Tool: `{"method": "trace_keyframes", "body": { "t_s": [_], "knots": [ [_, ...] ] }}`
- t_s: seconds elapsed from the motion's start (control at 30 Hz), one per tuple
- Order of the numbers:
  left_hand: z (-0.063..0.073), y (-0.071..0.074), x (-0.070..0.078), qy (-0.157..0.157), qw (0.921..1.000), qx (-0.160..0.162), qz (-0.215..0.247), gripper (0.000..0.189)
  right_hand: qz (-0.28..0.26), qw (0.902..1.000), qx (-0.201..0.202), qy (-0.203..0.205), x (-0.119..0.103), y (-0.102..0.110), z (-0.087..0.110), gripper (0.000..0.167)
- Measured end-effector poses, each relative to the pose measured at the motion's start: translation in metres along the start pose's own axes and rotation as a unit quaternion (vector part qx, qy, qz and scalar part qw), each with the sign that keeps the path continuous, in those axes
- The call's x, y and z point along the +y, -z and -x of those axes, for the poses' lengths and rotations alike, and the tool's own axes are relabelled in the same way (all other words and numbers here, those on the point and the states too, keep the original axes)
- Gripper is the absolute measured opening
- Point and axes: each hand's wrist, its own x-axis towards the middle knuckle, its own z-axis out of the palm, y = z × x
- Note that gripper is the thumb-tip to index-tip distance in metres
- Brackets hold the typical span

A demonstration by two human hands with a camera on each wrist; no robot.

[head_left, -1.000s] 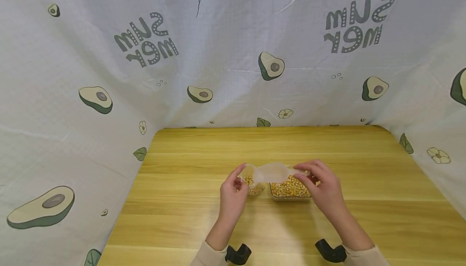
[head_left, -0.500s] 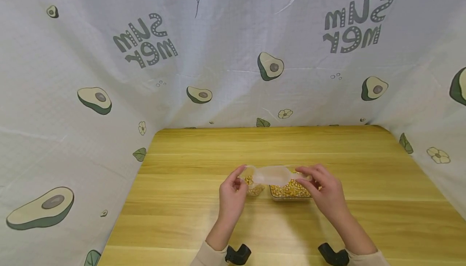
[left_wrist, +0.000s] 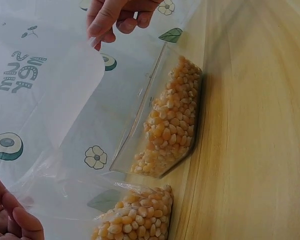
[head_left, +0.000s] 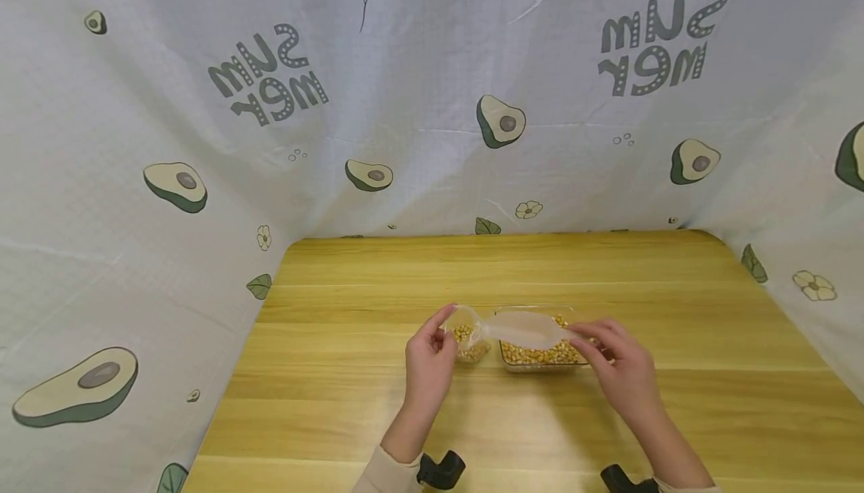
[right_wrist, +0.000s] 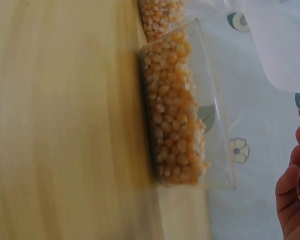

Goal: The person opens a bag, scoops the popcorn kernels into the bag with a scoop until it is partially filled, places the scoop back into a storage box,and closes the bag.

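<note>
My left hand [head_left: 430,365] pinches the rim of a clear plastic bag [left_wrist: 65,195], with corn kernels [left_wrist: 140,217] heaped in its bottom on the table. Between thumb and fingers, my right hand [head_left: 624,373] holds the handle of a translucent white scoop [head_left: 526,329]. The scoop is above a clear rectangular container [right_wrist: 217,115], its front end near the bag's mouth. No kernels show on the scoop in the head view. Corn kernels also fill much of the container, which stands just right of the bag.
The wooden table [head_left: 351,403] runs back to a white curtain [head_left: 432,103] printed with avocados and lettering. Black wrist mounts [head_left: 442,470] sit at both cuffs, low in the head view.
My right hand has moved to the right and slightly nearer, drawing the scoop away from the bag's mouth and farther over the container. My left hand keeps its hold on the bag.
</note>
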Motion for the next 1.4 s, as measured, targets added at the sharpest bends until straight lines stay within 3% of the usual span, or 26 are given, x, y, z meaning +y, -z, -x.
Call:
{"method": "trace_keyframes", "body": {
  "t_s": [0.27,0.47,0.73,0.97,1.4],
  "knots": [
    [0.0,-0.003,0.003,-0.001,0.9999,-0.012,0.012,0.046,0.0,0.9975,0.008,-0.07,0.014,0.013,0.014,0.021],
    [-0.001,-0.006,0.004,-0.005,0.9998,-0.013,0.014,0.047,0.002,0.9964,0.011,-0.085,0.022,0.017,0.021,0.019],
    [-0.003,-0.012,0.006,-0.007,0.9996,-0.017,0.02,0.049,0.014,0.9959,0.031,-0.084,0.027,0.016,0.021,0.018],
    [-0.002,-0.016,0.008,0.002,0.9995,-0.023,0.023,0.046,0.041,0.9969,0.028,-0.06,0.031,0.016,0.022,0.019],
    [-0.003,0.002,0.002,0.008,0.9999,-0.005,0.009,0.039,0.078,0.9966,0.023,-0.002,0.032,0.024,0.011,0.023]
  ]
}}
